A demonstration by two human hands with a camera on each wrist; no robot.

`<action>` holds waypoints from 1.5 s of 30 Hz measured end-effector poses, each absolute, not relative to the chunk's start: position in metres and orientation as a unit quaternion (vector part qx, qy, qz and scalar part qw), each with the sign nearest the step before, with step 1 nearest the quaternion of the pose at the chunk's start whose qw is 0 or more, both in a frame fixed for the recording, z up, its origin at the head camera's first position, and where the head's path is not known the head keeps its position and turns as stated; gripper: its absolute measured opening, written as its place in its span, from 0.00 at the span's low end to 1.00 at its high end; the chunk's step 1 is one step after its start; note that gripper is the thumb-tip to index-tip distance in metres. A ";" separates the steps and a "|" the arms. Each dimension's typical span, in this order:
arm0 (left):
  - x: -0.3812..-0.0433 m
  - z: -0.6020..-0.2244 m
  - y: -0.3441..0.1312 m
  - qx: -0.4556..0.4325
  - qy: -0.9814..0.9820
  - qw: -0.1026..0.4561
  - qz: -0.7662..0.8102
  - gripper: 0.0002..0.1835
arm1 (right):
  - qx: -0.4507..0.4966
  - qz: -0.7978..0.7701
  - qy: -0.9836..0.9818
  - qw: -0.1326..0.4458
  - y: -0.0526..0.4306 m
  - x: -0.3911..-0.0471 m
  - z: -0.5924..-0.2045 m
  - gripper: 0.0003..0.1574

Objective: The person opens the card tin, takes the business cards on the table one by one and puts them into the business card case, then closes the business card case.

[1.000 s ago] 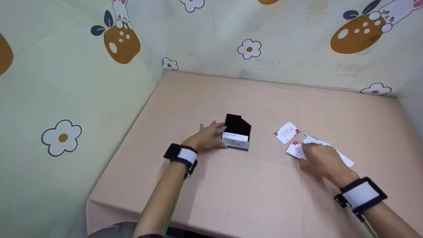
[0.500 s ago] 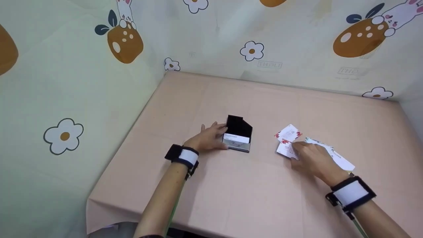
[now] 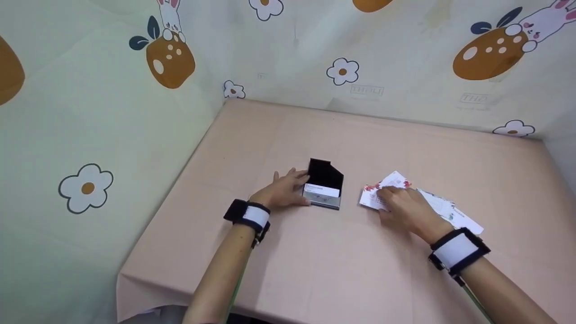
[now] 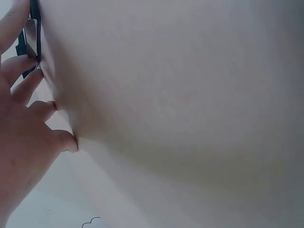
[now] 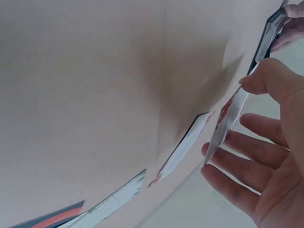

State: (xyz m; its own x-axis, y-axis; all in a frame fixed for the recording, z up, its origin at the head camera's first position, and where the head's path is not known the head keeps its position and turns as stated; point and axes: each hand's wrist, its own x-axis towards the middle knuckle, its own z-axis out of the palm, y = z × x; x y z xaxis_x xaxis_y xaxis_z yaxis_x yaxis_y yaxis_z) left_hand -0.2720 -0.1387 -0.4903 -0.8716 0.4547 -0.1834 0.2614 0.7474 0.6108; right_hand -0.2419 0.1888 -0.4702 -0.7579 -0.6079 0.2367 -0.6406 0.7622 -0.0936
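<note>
Black velvety lining shows in the lid of an opened metal business card case (image 3: 321, 201), and a white card (image 3: 322, 190) sticks up in its pocket. My left hand (image 3: 281, 190) holds the case's left edge between thumb and forefinger; its other fingertips rest on the tablecloth in the left wrist view. To the right, my right hand (image 3: 407, 209) pinches a red-flowered business card (image 5: 232, 114) between thumb and fingertips, slightly raised off the cloth in the right wrist view. Another red-flowered card (image 3: 397, 179) lies just behind it, partly overlapped in the head view.
More cards lie right of the right hand: one with green leaf corners (image 3: 438, 203) and a white one (image 3: 465, 221). In the right wrist view a card with a dark and red band (image 5: 52, 216) shows. A pink tablecloth (image 3: 315, 261) meets a patterned curtain (image 3: 292, 54) behind.
My right hand has moved left toward the case, carrying the red-flowered card away from the others, which lie more uncovered now. My left hand and the case have stayed in place.
</note>
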 end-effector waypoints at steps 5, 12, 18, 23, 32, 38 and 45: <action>-0.271 -0.491 -0.138 0.199 0.919 0.163 0.300 0.41 | 0.348 0.096 -0.929 0.087 0.179 -0.248 -0.471 0.22; -0.270 -0.489 -0.142 0.203 0.920 0.159 0.293 0.41 | 0.362 0.085 -0.923 0.095 0.165 -0.256 -0.470 0.22; -0.270 -0.487 -0.142 0.202 0.923 0.169 0.280 0.41 | 0.377 0.091 -0.916 0.103 0.152 -0.262 -0.468 0.17; -0.270 -0.487 -0.141 0.206 0.924 0.169 0.275 0.42 | 0.387 0.100 -0.912 0.091 0.144 -0.267 -0.467 0.17; -0.270 -0.487 -0.138 0.200 0.924 0.161 0.282 0.41 | 0.394 0.104 -0.910 0.081 0.133 -0.278 -0.463 0.19; -0.269 -0.488 -0.136 0.198 0.925 0.161 0.283 0.40 | 0.394 0.095 -0.910 0.082 0.124 -0.281 -0.463 0.19; -0.272 -0.490 -0.137 0.194 0.926 0.166 0.278 0.42 | 0.399 0.078 -0.909 0.094 0.110 -0.285 -0.458 0.19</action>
State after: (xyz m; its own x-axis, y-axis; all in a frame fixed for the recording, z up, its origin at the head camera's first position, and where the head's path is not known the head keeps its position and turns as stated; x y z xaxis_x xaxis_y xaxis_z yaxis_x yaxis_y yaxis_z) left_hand -0.2721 -0.1373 -0.4896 -0.8696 0.4522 -0.1984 0.2678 0.7694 0.5799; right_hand -0.2854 0.1100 -0.4577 -0.6630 -0.7111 0.2339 -0.7405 0.6688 -0.0661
